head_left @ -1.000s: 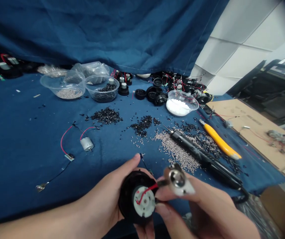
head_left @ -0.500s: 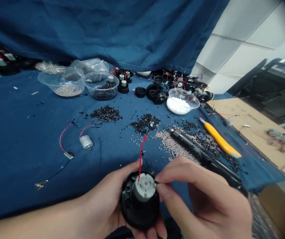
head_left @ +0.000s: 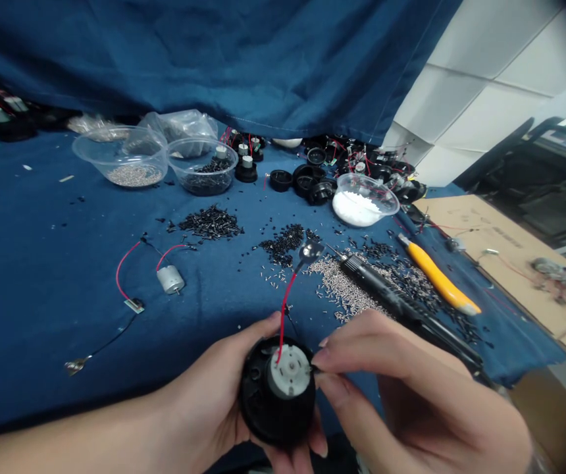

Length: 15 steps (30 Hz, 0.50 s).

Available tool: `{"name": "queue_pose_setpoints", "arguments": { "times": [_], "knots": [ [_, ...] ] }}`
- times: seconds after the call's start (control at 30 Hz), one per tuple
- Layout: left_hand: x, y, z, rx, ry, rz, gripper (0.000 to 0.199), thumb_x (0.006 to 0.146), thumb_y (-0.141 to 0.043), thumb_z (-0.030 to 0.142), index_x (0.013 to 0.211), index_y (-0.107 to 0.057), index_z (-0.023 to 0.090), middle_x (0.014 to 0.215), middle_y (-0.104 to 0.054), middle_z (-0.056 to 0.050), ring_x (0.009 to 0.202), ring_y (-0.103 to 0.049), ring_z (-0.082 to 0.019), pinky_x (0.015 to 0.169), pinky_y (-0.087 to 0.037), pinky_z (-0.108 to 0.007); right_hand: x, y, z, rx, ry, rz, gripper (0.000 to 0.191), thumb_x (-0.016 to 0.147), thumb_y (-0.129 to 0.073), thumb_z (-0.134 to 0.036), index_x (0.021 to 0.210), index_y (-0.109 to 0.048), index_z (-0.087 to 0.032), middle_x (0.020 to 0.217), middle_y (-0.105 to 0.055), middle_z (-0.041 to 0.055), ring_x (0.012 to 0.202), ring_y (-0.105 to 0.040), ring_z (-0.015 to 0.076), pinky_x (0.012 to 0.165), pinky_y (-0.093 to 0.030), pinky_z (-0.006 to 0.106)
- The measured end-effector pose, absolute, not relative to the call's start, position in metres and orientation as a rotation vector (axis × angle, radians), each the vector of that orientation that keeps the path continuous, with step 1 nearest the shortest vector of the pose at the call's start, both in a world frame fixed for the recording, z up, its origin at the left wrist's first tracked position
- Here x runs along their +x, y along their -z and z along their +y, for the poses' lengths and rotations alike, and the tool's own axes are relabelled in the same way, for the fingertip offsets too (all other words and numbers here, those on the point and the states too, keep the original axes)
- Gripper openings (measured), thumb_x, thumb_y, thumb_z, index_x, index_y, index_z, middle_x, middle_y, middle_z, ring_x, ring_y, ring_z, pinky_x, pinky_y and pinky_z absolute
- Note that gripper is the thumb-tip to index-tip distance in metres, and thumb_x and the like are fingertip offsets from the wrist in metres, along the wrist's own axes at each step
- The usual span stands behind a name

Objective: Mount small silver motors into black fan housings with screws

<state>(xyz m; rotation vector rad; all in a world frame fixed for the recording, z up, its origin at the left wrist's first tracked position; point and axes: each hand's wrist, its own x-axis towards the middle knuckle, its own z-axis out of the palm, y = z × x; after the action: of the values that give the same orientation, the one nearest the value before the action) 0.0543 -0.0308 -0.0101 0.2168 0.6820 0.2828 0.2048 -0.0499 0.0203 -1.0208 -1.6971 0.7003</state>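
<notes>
While a loose motor (head_left: 170, 280) lies farther left, the left hand (head_left: 231, 372) grasps a black housing (head_left: 277, 421) — red wire (head_left: 286, 306) rising — by the near edge of the table (head_left: 31, 263), and the right hand (head_left: 411, 395) pinches something small, perhaps a wire end (head_left: 315, 370), at its side.

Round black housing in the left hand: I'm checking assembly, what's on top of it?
On the black housing sits a white-capped motor, a red wire rising from it; the motor's base is hidden.
</notes>
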Motion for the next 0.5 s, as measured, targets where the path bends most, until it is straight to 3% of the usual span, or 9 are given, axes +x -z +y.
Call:
{"name": "queue_pose_setpoints", "arguments": {
  "times": [0.2,0.37,0.5],
  "knots": [
    [0.054,0.015,-0.034,0.265,-0.300,0.675,0.090,0.096,-0.002,0.061,0.066,-0.067,0.008,0.050,-0.060,-0.010,0.047,-0.058,-0.014,0.053,-0.045,-0.020,0.205,-0.021,-0.045,-0.976,-0.643,-1.731,0.026,0.072,-0.060,0.003,0.084,-0.066,-0.020,0.071,-0.066,-0.0016,0.066,-0.064,0.0090,0.060,-0.052,0.018],
    [0.050,0.025,-0.040,0.264,-0.338,0.580,0.079,0.095,-0.022,0.065,0.076,-0.071,0.006,0.069,-0.069,-0.014,0.059,-0.061,-0.017,0.059,-0.045,-0.023,0.208,-0.019,-0.041,-0.970,-0.695,-1.751,0.019,0.074,-0.060,-0.001,0.079,-0.065,-0.019,0.068,-0.066,-0.0013,0.062,-0.063,0.0088,0.057,-0.050,0.017],
    [0.047,0.025,-0.042,0.241,-0.307,0.595,0.076,0.090,-0.034,0.071,0.078,-0.070,0.006,0.072,-0.070,-0.015,0.061,-0.060,-0.016,0.057,-0.043,-0.022,0.213,-0.020,-0.041,-1.018,-0.790,-1.752,0.016,0.076,-0.061,-0.005,0.080,-0.066,-0.019,0.069,-0.066,-0.0022,0.063,-0.063,0.0080,0.058,-0.051,0.015]
  ]
}}
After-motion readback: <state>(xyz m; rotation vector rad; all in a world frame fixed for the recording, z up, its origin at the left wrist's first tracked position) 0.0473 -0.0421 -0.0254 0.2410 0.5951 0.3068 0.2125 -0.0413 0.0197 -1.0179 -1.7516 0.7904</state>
